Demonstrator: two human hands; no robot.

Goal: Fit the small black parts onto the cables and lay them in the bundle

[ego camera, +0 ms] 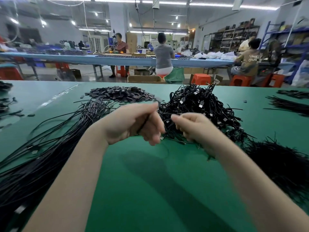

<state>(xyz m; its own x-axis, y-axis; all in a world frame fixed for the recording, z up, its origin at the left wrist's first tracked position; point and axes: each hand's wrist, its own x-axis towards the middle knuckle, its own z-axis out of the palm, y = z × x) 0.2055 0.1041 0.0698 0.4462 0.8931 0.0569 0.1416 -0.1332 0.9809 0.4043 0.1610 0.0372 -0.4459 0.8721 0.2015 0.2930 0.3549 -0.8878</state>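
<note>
My left hand (133, 124) is closed around a thin black cable that runs through the fist. My right hand (194, 126) pinches another black cable end just to its right, over the near edge of a tangled heap of black cables with silver plugs (200, 104). A pile of small black parts (120, 94) lies behind my left hand. A long bundle of straight black cables (41, 148) fans out across the green table (150, 181) toward the lower left. The motion blurs my fingertips, so whether a small part is between them stays unclear.
More black cable bundles lie at the right edge (287, 104) and lower right (284, 161), and small piles at the far left (5, 101). Beyond the table edge, people sit on orange stools (200, 78) at a long blue bench (117, 59); cardboard boxes stand on the floor.
</note>
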